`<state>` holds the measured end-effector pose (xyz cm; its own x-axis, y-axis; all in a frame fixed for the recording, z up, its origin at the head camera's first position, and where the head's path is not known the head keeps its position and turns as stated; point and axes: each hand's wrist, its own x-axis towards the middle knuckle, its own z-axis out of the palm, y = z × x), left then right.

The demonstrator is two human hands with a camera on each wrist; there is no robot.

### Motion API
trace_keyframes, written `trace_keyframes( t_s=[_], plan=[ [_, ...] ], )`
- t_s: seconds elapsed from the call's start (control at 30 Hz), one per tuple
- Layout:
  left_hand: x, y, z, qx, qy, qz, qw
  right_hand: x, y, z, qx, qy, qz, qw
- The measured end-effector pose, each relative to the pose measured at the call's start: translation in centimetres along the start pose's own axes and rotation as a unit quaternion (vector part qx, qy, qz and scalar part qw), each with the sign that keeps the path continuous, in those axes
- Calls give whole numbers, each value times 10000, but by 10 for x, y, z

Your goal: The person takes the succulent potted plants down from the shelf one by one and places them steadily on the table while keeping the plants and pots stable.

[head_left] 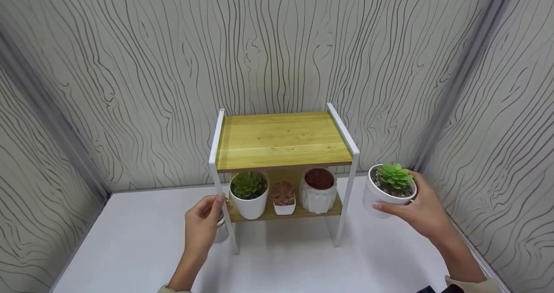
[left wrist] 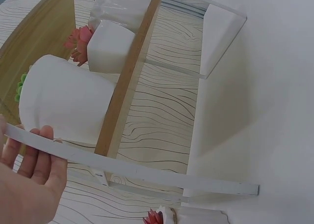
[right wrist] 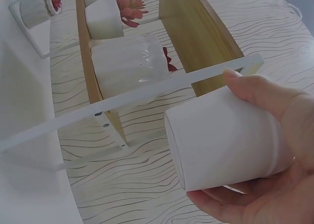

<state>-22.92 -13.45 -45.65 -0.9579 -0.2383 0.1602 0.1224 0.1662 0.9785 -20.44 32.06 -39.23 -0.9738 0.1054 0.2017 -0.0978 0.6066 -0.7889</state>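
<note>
My left hand (head_left: 201, 219) pinches the left front leg (left wrist: 132, 169) of a small two-tier plant stand (head_left: 281, 139) with wooden boards and a white metal frame. My right hand (head_left: 426, 210) grips a round white pot (right wrist: 225, 140) with a green succulent (head_left: 394, 178), held up off the table to the right of the stand. On the lower board stand a white pot with a green succulent (head_left: 249, 206), a small squarish pot with a pink succulent (head_left: 284, 209) and a wavy-sided white pot with a dark red plant (head_left: 318, 200).
Beside the stand's left leg, a small white pot (head_left: 221, 233) is partly hidden; its red plant (left wrist: 153, 217) shows in the left wrist view. The stand rests on a white table (head_left: 130, 245). Wood-grain patterned panels (head_left: 277, 46) enclose the back and sides.
</note>
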Motion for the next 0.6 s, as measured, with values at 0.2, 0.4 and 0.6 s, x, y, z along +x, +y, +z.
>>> trace_keyframes(
  t_s=[0.2, 0.4, 0.6],
  plan=[
    [-1, 0, 0, -14, 1, 16, 10000, 5, 7, 5, -68, 33, 45, 10000],
    [-1, 0, 0, 94, -17, 6, 10000, 11, 16, 9, -115, 72, 119, 9998],
    [0, 1, 0, 45, -6, -31, 10000, 17, 23, 13, 72, 86, 148, 9998]
  ],
)
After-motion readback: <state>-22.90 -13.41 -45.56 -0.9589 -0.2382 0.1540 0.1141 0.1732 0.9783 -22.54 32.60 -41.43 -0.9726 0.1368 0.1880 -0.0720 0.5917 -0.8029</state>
